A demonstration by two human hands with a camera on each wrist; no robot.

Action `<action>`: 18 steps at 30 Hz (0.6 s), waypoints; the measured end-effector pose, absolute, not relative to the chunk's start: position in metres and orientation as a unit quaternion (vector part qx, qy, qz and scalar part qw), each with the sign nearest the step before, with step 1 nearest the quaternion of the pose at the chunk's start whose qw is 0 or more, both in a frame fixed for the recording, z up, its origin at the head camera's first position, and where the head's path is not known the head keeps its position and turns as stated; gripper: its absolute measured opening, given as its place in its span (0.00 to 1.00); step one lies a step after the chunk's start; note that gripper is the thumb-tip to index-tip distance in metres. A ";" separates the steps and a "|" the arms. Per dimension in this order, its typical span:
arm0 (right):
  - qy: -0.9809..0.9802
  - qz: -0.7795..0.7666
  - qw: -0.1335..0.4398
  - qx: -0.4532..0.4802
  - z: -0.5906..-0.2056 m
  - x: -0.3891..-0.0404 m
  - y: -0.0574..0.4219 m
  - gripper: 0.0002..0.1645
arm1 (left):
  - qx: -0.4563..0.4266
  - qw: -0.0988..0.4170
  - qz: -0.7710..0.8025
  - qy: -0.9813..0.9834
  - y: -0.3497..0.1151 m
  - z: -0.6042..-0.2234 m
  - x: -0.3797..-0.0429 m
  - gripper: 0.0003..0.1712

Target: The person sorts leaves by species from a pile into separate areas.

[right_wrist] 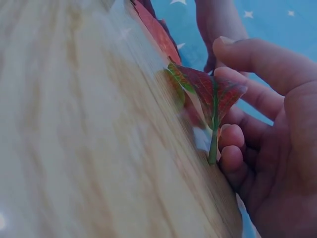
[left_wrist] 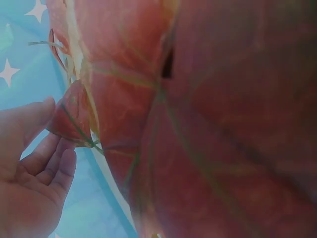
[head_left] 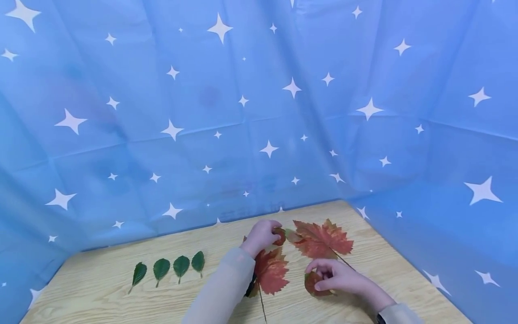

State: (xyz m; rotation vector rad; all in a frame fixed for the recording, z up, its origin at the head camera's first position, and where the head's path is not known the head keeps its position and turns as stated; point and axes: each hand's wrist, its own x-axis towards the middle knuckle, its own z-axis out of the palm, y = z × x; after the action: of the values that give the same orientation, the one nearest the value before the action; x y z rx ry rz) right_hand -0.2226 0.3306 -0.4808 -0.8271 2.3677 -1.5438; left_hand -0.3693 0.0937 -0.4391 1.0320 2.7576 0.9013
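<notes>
At the right part of the table, my left hand (head_left: 264,235) pinches a small red leaf (head_left: 279,236) between thumb and fingers. The left wrist view shows the same small leaf (left_wrist: 72,116) at the fingertips of that hand (left_wrist: 34,168), behind a large red maple leaf (left_wrist: 198,134). Nearer the front, my right hand (head_left: 340,278) holds another small red leaf (head_left: 312,284) by its edge. In the right wrist view, this leaf (right_wrist: 214,94) is bent, with green at one edge and a green stem pointing down, beside the curled fingers of the hand (right_wrist: 292,129).
Several green leaves (head_left: 180,266) lie in a row on the wooden table (head_left: 121,279) at the left. One large red maple leaf (head_left: 272,272) lies beneath the left forearm, another (head_left: 319,238) behind the right hand. A blue star-patterned curtain (head_left: 243,112) surrounds the table.
</notes>
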 end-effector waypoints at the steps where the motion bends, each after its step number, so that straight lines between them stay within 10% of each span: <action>1: 0.801 -0.521 0.100 -0.278 -0.481 -0.222 0.330 0.20 | 0.337 0.031 0.292 0.895 0.094 -0.440 -0.369 0.20; 18: 0.798 -0.535 0.119 -0.250 -0.481 -0.223 0.330 0.13 | 0.332 0.073 0.368 0.866 0.077 -0.435 -0.370 0.15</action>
State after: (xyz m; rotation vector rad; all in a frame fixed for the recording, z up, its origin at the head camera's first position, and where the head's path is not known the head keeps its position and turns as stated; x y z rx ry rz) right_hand -0.2232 0.3299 -0.4807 -0.7311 2.3341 -1.5638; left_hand -0.3703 0.0765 -0.4347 0.9956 2.5996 1.1046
